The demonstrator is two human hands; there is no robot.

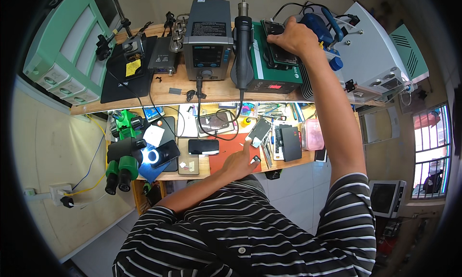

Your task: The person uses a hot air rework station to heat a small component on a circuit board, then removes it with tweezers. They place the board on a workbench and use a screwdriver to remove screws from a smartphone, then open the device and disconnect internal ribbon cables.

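My right hand (pixel 296 37) is stretched up to the shelf. Its thumb and fingers are curled over a dark, flat, phone-like slab (pixel 285 57) lying on top of a green bench unit (pixel 272 79) with a lit red display; the fingertips are partly hidden. Down on the bench, my left hand (pixel 238 165) is over an orange-red mat (pixel 226 151), its index finger and thumb apart. The index finger points to the lower end of a grey-screened phone (pixel 260 131). By the thumb lies a small black-and-white part (pixel 255 159).
A green microscope (pixel 126 147) with a bright ring light stands at the left, beside a dark phone (pixel 166 152). Another black phone (pixel 203 147) lies left of the mat. Above are a hot-air station (pixel 208 41) and its handpiece (pixel 243 50). A pink box (pixel 314 135) sits right.
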